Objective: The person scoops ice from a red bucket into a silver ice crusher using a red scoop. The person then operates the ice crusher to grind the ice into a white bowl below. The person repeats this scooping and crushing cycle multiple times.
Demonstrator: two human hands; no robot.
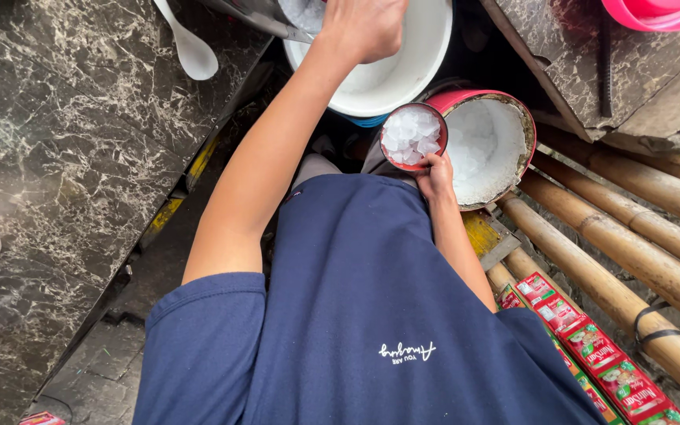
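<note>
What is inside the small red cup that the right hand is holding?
The small red cup, held by the right hand, is filled with pieces of ice. The ice covers the bottom, so anything beneath it cannot be seen.

The cup [413,135] above the right hand's [437,177] fingers held glassy, wet-looking ice. Beneath the left hand [361,27], the bucket [419,59] looked smooth white plastic. The counter [72,142] was glossy dark marble; the poles [631,252] were matt bamboo.
</note>
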